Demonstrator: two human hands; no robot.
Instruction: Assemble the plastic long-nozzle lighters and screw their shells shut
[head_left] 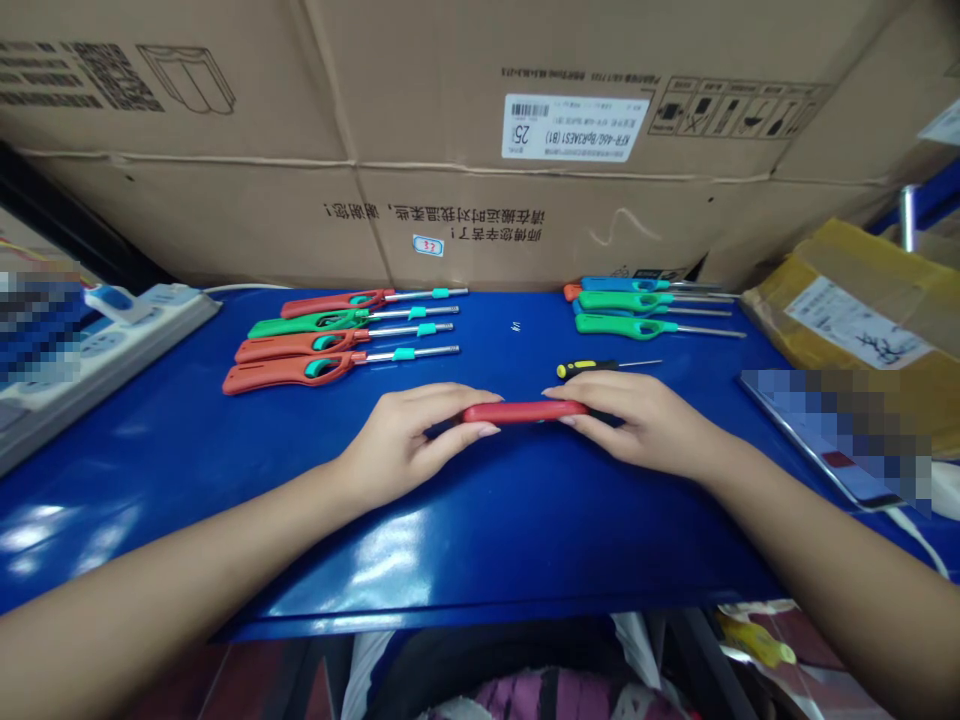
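A red lighter [523, 411] is held level above the blue table, its narrow edge toward me. My left hand [405, 440] pinches its left end between thumb and fingers. At the other end, my right hand [637, 418] grips it the same way and hides whatever extends there. Just beyond the right fingers lies a black and yellow screwdriver [589, 369]. Several long-necked lighters lie in a row at the left, among them an orange-red lighter [289, 373] and a green lighter [304, 323]; teal pieces sit on their metal tubes.
More lighters, including a green lighter [622, 325], lie at the back right. A large cardboard box [450, 200] stands along the back. A power strip [112, 340] borders the left. On the right are a phone [817, 440] with a cable and a yellow taped package [795, 290].
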